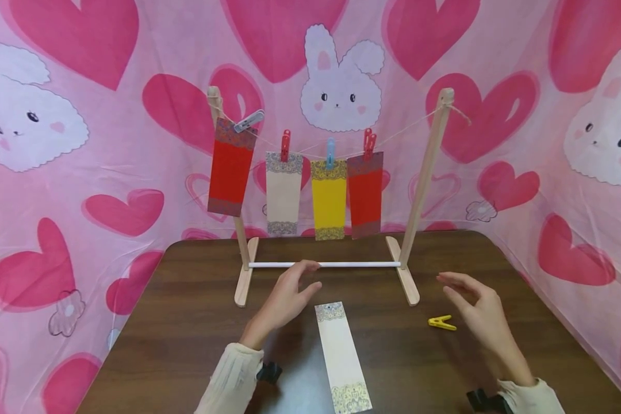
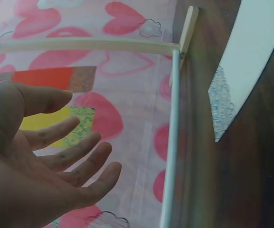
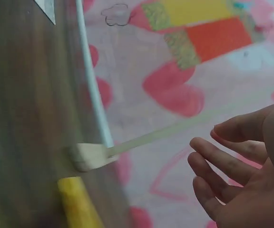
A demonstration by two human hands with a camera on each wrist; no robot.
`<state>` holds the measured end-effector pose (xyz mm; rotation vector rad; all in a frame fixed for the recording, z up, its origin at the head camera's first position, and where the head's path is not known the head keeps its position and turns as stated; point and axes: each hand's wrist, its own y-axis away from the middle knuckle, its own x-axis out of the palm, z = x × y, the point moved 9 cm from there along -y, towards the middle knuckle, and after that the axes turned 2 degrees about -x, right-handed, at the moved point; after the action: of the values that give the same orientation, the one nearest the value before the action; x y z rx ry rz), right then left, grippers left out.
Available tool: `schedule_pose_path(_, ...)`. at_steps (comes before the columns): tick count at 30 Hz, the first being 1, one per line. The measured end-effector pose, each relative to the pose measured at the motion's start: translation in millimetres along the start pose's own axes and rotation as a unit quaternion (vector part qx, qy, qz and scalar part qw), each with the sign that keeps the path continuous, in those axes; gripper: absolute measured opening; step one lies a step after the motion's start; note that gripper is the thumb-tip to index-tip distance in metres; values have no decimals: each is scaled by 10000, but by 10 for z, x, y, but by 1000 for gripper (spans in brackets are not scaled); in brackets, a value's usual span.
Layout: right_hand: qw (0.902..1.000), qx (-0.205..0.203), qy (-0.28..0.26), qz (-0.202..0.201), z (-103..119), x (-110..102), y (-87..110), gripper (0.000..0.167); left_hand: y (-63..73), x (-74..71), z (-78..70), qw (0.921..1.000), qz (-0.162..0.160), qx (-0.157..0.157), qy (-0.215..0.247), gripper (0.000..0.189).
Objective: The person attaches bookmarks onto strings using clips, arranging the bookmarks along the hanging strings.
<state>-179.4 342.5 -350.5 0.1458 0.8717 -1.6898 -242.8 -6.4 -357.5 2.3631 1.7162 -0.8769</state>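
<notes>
A white card with patterned ends [image 1: 344, 356] lies on the table between my two hands. My left hand [image 1: 288, 299] hovers to the left of its top end, fingers relaxed and holding nothing. Over on the right, my right hand [image 1: 477, 313] is in the air beside a yellow clothespin [image 1: 441, 322], loosely bent and holding nothing. Behind them, several cards hang from a string: a red card [image 1: 231, 172] under a grey-white clothespin [image 1: 249, 120], a white card [image 1: 283, 195] under a red clothespin [image 1: 286, 144], a yellow card [image 1: 329, 201] under a blue clothespin [image 1: 330, 152], and another red card [image 1: 365, 198].
A wooden stand with two posts [image 1: 426, 178] holds the string, and a white rod [image 1: 362, 264] joins its feet [image 1: 402, 273]. The brown table [image 1: 186, 333] meets a pink heart-and-rabbit cloth [image 1: 497, 126] behind. Two red clothespins [image 1: 368, 144] grip the right red card.
</notes>
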Motion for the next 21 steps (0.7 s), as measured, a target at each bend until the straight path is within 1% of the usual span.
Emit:
schedule_pose_path(3,9986,463,-255,-75,-303,28,90,25,8,76,85,9998,151,-44,-111,34)
schedule_pose_path(6,9950,890,-370,-254,-598,43,206,25,1,188,157,9986,369,-64,-369,34)
schedule_pose_path(8,9914,1162,-512,-330,-779,62,299,26,2,273,198,9968,555,-112,-561,34)
schedule_pose_path(11,9826,1537,-983,-336,-1000,110,419,30,18,395,269,9921,831,-244,-903,38)
schedule_pose_path(13,9773,1697,-1238,-286,-1106,137,476,34,38,464,318,9885,982,-354,-1096,41)
schedule_pose_path(15,9740,1809,-1350,-200,-1180,153,515,38,62,520,370,9843,1104,-510,-1277,43)
schedule_pose_path(17,9752,1825,-1251,-95,-1214,159,532,41,87,569,419,9807,1212,-657,-1389,46)
schedule_pose_path(19,9775,1825,-1059,53,-1225,164,538,43,108,607,457,9774,1297,-740,-1495,49)
schedule_pose_path(21,9791,1833,-848,249,-1219,181,527,46,122,634,485,9744,1319,-736,-1666,53)
